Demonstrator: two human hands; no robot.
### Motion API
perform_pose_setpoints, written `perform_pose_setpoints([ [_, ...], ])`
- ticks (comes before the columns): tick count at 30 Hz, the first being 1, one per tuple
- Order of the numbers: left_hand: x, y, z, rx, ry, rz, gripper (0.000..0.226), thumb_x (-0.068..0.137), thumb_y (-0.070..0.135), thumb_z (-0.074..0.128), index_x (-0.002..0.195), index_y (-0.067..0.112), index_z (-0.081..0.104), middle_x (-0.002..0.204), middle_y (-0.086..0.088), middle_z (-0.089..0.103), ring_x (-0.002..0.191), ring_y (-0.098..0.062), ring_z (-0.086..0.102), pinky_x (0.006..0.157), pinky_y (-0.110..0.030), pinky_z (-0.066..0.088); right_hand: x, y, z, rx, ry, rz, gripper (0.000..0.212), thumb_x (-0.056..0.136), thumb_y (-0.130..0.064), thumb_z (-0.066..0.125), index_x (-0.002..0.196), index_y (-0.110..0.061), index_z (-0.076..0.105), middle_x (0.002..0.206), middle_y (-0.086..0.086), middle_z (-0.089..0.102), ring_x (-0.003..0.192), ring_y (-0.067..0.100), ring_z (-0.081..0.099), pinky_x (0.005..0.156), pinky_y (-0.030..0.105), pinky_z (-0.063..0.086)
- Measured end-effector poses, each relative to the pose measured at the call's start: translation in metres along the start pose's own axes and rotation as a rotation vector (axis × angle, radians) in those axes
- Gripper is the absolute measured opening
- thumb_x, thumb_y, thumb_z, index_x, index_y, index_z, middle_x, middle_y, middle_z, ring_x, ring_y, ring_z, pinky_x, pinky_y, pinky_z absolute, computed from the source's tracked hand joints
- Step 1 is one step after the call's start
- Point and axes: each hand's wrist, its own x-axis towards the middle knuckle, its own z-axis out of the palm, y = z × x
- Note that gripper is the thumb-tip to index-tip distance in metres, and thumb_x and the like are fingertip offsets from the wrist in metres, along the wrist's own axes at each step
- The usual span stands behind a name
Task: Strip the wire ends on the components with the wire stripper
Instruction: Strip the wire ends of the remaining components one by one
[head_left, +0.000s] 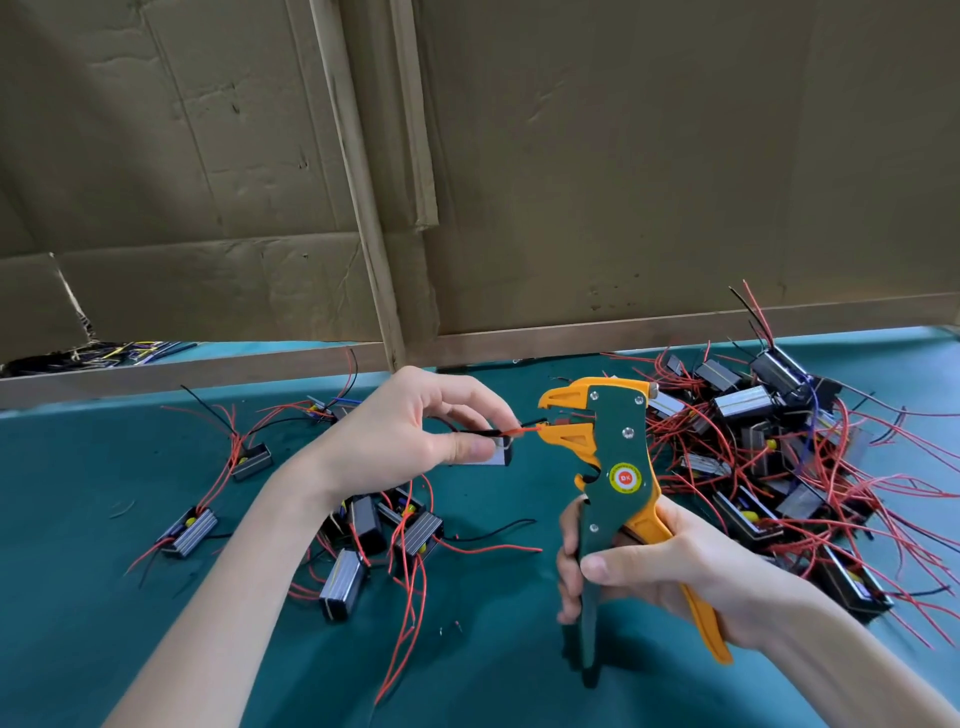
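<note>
Above the green table (78, 597), the left hand (410, 431) pinches a component (496, 451), feeding its red wire (525, 431) into the stripper (613, 452) gripped by the right hand (670, 571), which probably squeezes next.

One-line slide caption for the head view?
Left hand holds a component, its red wire at the mouth of the wire stripper gripped by the right hand.

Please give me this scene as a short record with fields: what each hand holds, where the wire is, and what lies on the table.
left hand: pinches one component
right hand: grips the wire stripper by its handles
red wire: reaches from the component to the stripper's mouth
table: green; large pile of components at right, scattered components at left
</note>
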Motion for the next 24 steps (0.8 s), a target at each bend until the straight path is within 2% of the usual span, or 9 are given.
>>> perform_pose_setpoints([
  [6,-0.0022,0.002,-0.0038,0.02,-0.023,-0.006,0.03,0.082,0.002,0.072,0.089,0.031,0.075,0.097,0.001,0.074,0.098,-0.01,0.067,0.089,-0.023,0.05,-0.0012,0.0012,-0.0016,-0.026,-0.017,0.001,0.017,0.078,-0.01,0.073,0.093,-0.008,0.065,0.083,0.023,0.062,0.08,0.04,0.063,0.082,0.048,0.052],
  [10,-0.0032,0.0038,-0.0056,0.045,-0.042,-0.024,0.03,0.083,0.002,0.071,0.091,0.03,0.076,0.098,0.002,0.073,0.099,-0.011,0.066,0.093,-0.03,0.05,-0.0016,0.0019,-0.0021,-0.033,-0.027,0.0,0.015,0.079,-0.011,0.073,0.093,-0.008,0.066,0.082,0.023,0.062,0.079,0.04,0.063,0.081,0.047,0.052],
  [20,-0.0048,0.0044,-0.0094,0.075,-0.086,-0.031,0.029,0.081,0.004,0.072,0.09,0.032,0.075,0.095,0.003,0.074,0.096,-0.011,0.067,0.092,-0.03,0.051,-0.0023,0.003,-0.0015,-0.08,-0.06,0.015,0.017,0.085,-0.013,0.07,0.092,-0.002,0.059,0.079,0.02,0.061,0.076,0.037,0.062,0.081,0.05,0.052],
  [24,-0.0044,0.0029,-0.0099,0.091,-0.104,-0.035,0.027,0.08,0.008,0.072,0.091,0.032,0.075,0.096,0.002,0.074,0.096,-0.012,0.067,0.094,-0.034,0.051,-0.002,0.0039,0.0003,-0.107,-0.037,0.022,0.013,0.085,-0.017,0.071,0.084,-0.009,0.061,0.074,0.018,0.061,0.071,0.035,0.062,0.078,0.05,0.05],
])
